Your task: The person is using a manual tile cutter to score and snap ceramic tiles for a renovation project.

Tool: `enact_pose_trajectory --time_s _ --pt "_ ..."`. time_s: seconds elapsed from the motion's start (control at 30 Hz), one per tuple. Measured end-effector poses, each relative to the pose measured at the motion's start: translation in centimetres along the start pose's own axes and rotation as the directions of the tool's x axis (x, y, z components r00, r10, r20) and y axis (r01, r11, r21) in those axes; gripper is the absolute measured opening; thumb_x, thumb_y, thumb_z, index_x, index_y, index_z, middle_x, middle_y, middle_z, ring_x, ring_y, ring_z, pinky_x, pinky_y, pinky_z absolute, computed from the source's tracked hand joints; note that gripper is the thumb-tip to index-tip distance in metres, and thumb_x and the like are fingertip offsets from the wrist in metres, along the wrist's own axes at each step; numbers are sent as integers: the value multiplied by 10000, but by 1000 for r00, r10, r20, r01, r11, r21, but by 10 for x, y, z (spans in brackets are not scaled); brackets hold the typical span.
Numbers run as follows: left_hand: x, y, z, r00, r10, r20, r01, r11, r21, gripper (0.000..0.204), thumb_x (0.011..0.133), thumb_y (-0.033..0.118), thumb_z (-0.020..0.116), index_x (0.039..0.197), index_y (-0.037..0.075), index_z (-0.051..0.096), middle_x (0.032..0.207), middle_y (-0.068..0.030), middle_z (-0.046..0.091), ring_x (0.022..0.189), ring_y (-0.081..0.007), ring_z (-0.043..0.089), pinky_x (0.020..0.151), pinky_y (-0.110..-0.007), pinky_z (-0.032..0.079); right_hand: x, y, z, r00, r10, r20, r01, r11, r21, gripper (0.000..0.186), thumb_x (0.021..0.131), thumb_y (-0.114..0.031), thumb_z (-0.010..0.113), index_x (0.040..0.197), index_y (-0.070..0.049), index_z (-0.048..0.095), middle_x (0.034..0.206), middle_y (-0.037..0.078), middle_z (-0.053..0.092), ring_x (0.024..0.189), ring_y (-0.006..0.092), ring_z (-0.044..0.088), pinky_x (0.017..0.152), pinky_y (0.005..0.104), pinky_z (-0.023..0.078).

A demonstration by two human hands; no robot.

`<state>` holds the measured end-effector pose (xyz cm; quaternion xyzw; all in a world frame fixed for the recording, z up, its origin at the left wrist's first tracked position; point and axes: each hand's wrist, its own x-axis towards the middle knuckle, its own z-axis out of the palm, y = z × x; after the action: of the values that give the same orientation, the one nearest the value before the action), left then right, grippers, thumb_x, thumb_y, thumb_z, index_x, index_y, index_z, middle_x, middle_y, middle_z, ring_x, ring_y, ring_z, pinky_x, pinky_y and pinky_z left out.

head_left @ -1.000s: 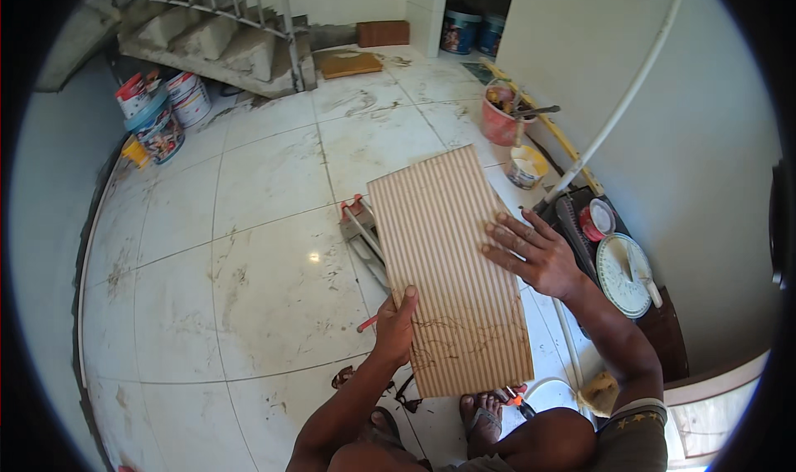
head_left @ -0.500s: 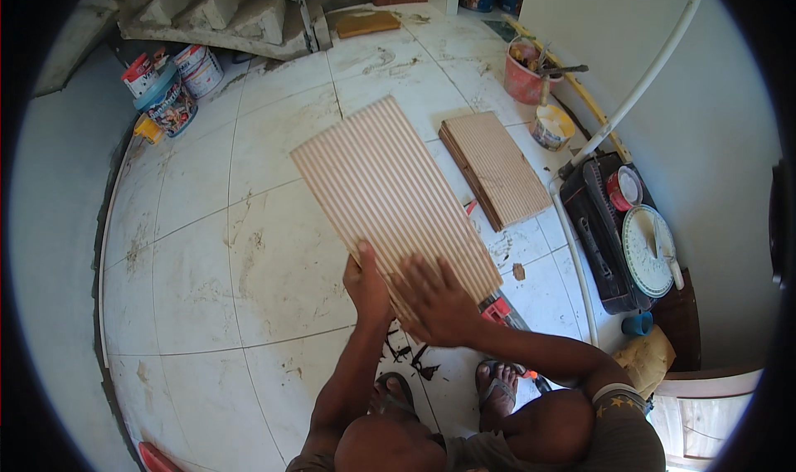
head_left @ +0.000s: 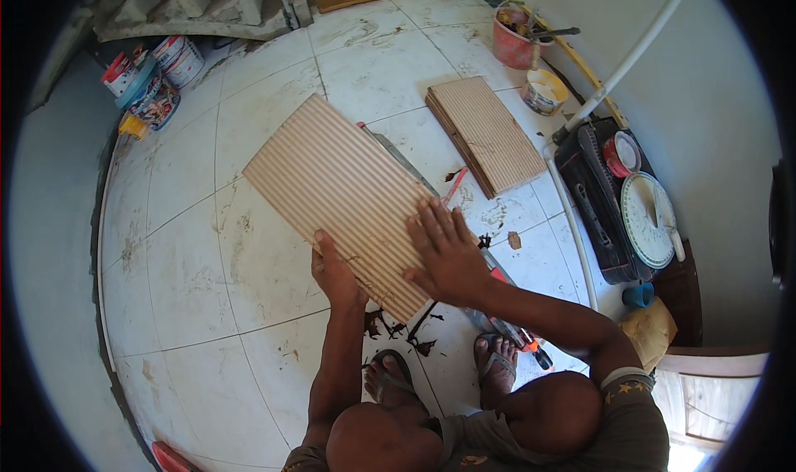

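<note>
A tan rectangular tile (head_left: 332,190) is tilted in front of me, its ribbed face up. My left hand (head_left: 337,274) grips its lower-left edge, thumb on top and the other fingers hidden beneath. On the ribbed face near the right edge, my right hand (head_left: 448,255) lies with fingers spread. Partly hidden below the tile is a long tool with a grey metal rail and red parts (head_left: 512,333), perhaps a tile cutter. A stack of similar ribbed tiles (head_left: 489,136) rests on the floor ahead to the right.
Dark scraps (head_left: 423,346) lie near my sandalled feet. Along the right wall are a black case (head_left: 593,215) with a round plate (head_left: 647,223), a white pipe (head_left: 572,231), a yellow tub (head_left: 545,93) and a red bucket of tools (head_left: 512,45). Paint buckets (head_left: 152,99) stand far left by concrete stairs.
The tile has swung to the left and turned counter-clockwise. My right hand has slid toward its right edge, fingers more spread. More of the metal rail shows now.
</note>
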<state>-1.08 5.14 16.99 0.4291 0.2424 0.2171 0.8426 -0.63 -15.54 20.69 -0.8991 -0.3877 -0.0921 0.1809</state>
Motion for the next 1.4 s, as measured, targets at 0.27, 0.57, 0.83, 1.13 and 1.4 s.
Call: enact_pose_trajectory --time_s 0.27,0.57,0.83,1.13,1.4 --pt "8 -16 -103 977 88 -195 -26 954 300 624 1037 463 525 1334 -77 431 1203 -231 609 1023 -315 687 837 -396 613 -133 8 29 987 -147 64 107 901 419 443 920 -333 711 1270 -74 626 1393 146 585 1249 311 583 1048 502 461" --pt "-7 -103 -123 966 -104 -237 168 949 266 665 1029 471 546 1340 -108 447 1176 -229 625 986 -301 674 841 -402 576 -128 116 37 757 654 20 -558 629 542 287 930 -195 715 1132 8 691 1077 176 710 1006 304 700 868 377 541" --pt "12 -153 -76 972 -90 -215 156 938 310 541 1011 436 615 1197 -70 581 1070 -143 669 940 -209 647 825 -351 533 -130 167 94 684 702 195 -624 426 655 291 993 -229 646 1138 19 692 1007 146 738 922 205 705 861 333 532" --pt "28 -195 -24 982 -75 -173 144 892 429 487 1001 459 623 1096 -18 590 975 -97 636 861 -169 603 795 -327 513 -93 200 136 667 657 350 -699 391 598 395 991 -356 625 1056 23 714 830 104 722 737 160 651 691 326 509" --pt "40 -202 -7 993 -54 -102 108 749 653 513 998 444 619 1133 -43 532 970 -152 652 819 -192 654 687 -336 540 -69 192 139 625 707 330 -775 510 375 552 918 -529 643 1018 11 700 860 240 714 833 390 706 754 461 532"
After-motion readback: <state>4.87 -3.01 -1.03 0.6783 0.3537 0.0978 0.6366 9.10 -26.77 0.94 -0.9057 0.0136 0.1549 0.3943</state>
